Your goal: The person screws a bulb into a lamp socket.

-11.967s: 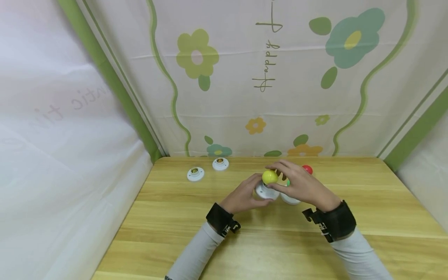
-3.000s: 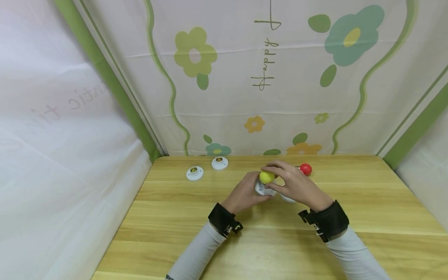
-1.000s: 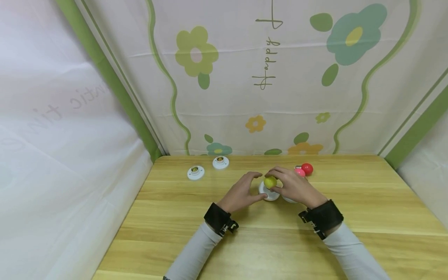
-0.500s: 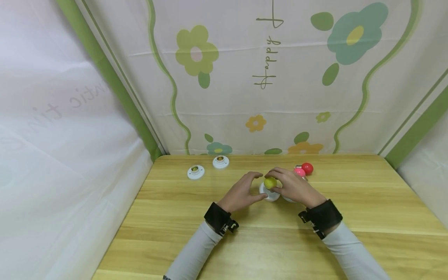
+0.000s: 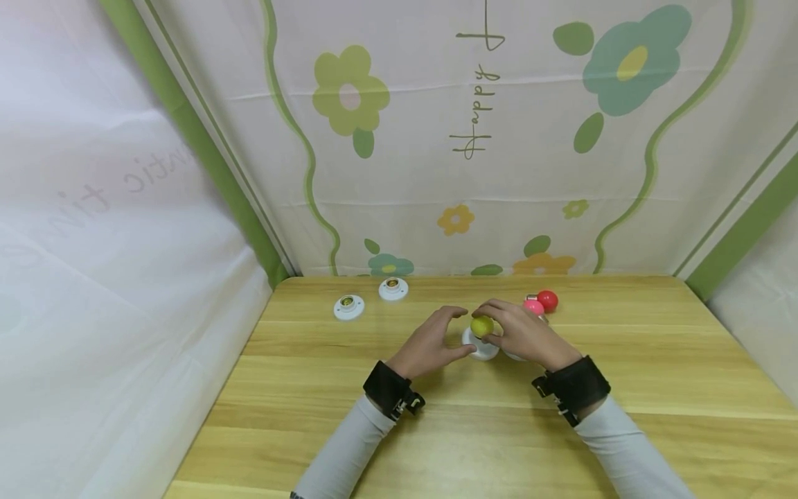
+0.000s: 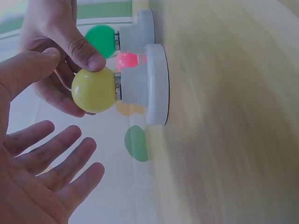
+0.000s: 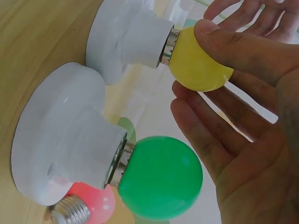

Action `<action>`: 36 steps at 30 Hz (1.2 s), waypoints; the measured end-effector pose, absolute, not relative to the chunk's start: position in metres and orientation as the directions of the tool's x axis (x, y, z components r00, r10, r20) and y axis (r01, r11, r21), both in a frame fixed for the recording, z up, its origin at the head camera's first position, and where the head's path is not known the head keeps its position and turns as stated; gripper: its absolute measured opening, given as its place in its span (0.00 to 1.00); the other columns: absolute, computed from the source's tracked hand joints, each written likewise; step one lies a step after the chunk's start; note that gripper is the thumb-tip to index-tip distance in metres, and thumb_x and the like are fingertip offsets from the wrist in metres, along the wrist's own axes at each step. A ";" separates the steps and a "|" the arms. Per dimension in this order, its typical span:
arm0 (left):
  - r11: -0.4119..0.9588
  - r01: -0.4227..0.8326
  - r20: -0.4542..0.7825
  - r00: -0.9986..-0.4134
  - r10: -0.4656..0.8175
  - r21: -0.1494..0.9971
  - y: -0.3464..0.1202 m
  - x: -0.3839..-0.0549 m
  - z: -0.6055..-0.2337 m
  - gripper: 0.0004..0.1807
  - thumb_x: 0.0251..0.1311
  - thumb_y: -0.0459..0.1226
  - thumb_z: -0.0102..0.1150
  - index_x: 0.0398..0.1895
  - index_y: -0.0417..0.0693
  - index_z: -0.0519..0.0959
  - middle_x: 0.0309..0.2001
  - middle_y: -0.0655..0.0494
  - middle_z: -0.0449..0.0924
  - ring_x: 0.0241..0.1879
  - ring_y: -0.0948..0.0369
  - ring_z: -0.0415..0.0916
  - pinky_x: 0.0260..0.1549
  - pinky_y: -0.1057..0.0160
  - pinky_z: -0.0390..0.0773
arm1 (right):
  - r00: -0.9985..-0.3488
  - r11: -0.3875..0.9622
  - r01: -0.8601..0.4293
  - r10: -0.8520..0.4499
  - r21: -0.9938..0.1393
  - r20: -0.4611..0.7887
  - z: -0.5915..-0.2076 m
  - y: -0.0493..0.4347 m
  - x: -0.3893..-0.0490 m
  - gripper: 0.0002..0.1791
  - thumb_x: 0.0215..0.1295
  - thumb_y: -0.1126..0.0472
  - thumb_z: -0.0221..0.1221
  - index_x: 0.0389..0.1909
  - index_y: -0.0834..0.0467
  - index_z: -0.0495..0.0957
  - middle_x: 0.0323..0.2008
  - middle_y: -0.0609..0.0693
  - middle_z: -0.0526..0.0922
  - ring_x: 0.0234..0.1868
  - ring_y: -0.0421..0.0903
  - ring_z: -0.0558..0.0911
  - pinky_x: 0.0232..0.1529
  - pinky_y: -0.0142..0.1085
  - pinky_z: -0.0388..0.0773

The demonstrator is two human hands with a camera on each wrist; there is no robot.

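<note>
A yellow bulb (image 5: 481, 326) sits upright in a white lamp holder (image 5: 477, 350) on the wooden table, its metal base sunk mostly into the socket. My right hand (image 5: 530, 337) pinches the bulb between thumb and fingers. My left hand (image 5: 429, 346) is held beside the holder, thumb and fingers spread; in the left wrist view its palm shows bare. Next to that holder stands a second white lamp holder (image 7: 60, 135) with a green bulb (image 7: 161, 177) in it. In the head view the right hand hides the green bulb.
Behind the right hand lie a pink bulb (image 5: 533, 306) and a red bulb (image 5: 547, 300). Two white lamp holders without bulbs, a nearer one (image 5: 348, 308) and a farther one (image 5: 393, 289), stand at the table's back left. A flowered curtain (image 5: 411, 173) hangs behind the table.
The left hand gripped the lamp holder earlier and has since let go, its fingers now spread. The right hand stays on the yellow bulb. Over the last half second almost nothing moves.
</note>
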State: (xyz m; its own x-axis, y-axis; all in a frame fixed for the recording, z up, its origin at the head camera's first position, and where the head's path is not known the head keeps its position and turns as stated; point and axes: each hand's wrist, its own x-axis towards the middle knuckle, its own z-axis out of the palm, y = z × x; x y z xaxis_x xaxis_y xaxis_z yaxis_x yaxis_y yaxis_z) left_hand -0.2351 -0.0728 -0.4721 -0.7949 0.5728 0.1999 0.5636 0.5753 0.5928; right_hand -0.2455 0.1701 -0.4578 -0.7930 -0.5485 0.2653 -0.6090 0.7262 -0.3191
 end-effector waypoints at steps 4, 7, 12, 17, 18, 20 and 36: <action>0.575 0.552 0.193 -0.801 0.566 0.604 -0.073 -0.236 -0.472 0.40 0.73 0.51 0.67 0.80 0.47 0.64 0.76 0.49 0.70 0.76 0.54 0.69 0.72 0.53 0.76 | -0.798 0.731 -0.602 -0.546 -0.319 0.255 -0.457 0.171 -0.245 0.26 0.61 0.60 0.77 0.60 0.58 0.84 0.59 0.55 0.85 0.57 0.56 0.87 0.52 0.50 0.89; 0.572 0.555 0.204 -0.801 0.562 0.604 -0.074 -0.237 -0.471 0.39 0.72 0.50 0.67 0.79 0.47 0.64 0.76 0.48 0.70 0.76 0.53 0.70 0.72 0.53 0.76 | -0.803 0.737 -0.596 -0.539 -0.319 0.255 -0.455 0.171 -0.244 0.27 0.64 0.57 0.76 0.63 0.57 0.83 0.61 0.56 0.85 0.59 0.57 0.86 0.53 0.53 0.88; 0.574 0.610 0.270 -0.777 0.569 0.546 -0.077 -0.237 -0.469 0.37 0.72 0.47 0.68 0.78 0.46 0.66 0.74 0.49 0.73 0.74 0.54 0.72 0.70 0.54 0.78 | -0.791 0.726 -0.610 -0.534 -0.319 0.298 -0.450 0.173 -0.243 0.27 0.68 0.51 0.73 0.64 0.57 0.82 0.62 0.56 0.84 0.62 0.58 0.85 0.57 0.55 0.86; 0.580 0.631 0.335 -0.771 0.541 0.515 -0.080 -0.239 -0.466 0.34 0.71 0.45 0.70 0.75 0.46 0.70 0.71 0.50 0.75 0.72 0.54 0.73 0.69 0.54 0.79 | -0.752 0.702 -0.649 -0.531 -0.293 0.392 -0.444 0.176 -0.244 0.21 0.69 0.54 0.72 0.59 0.57 0.85 0.59 0.55 0.86 0.59 0.56 0.87 0.56 0.52 0.87; 0.582 0.627 0.342 -0.775 0.531 0.518 -0.081 -0.240 -0.465 0.34 0.71 0.45 0.70 0.75 0.46 0.70 0.71 0.50 0.76 0.72 0.54 0.74 0.69 0.53 0.79 | -0.742 0.699 -0.656 -0.529 -0.284 0.412 -0.443 0.177 -0.244 0.19 0.69 0.56 0.72 0.58 0.57 0.85 0.58 0.55 0.87 0.58 0.56 0.87 0.55 0.52 0.88; 0.584 0.614 0.347 -0.786 0.512 0.531 -0.084 -0.242 -0.463 0.32 0.71 0.44 0.69 0.74 0.47 0.71 0.70 0.50 0.77 0.72 0.53 0.74 0.69 0.52 0.78 | -0.723 0.693 -0.669 -0.525 -0.267 0.449 -0.442 0.179 -0.246 0.16 0.69 0.59 0.71 0.56 0.57 0.86 0.56 0.55 0.88 0.57 0.55 0.88 0.53 0.51 0.88; 0.566 0.566 0.404 -0.824 0.397 0.600 -0.103 -0.267 -0.461 0.27 0.71 0.43 0.69 0.69 0.46 0.76 0.65 0.49 0.80 0.66 0.52 0.78 0.65 0.49 0.81 | -0.709 0.727 -0.641 -0.437 -0.247 0.554 -0.441 0.214 -0.257 0.12 0.66 0.68 0.72 0.49 0.58 0.87 0.50 0.54 0.88 0.51 0.56 0.88 0.47 0.52 0.89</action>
State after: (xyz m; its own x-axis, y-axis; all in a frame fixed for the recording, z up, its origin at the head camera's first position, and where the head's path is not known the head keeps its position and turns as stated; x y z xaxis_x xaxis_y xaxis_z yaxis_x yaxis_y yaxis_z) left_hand -0.2674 -0.1030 -0.4609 -0.8242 0.3966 0.4041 0.5662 0.5655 0.5997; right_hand -0.2574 0.2139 -0.4409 -0.7089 -0.4368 0.5538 -0.6407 0.7271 -0.2466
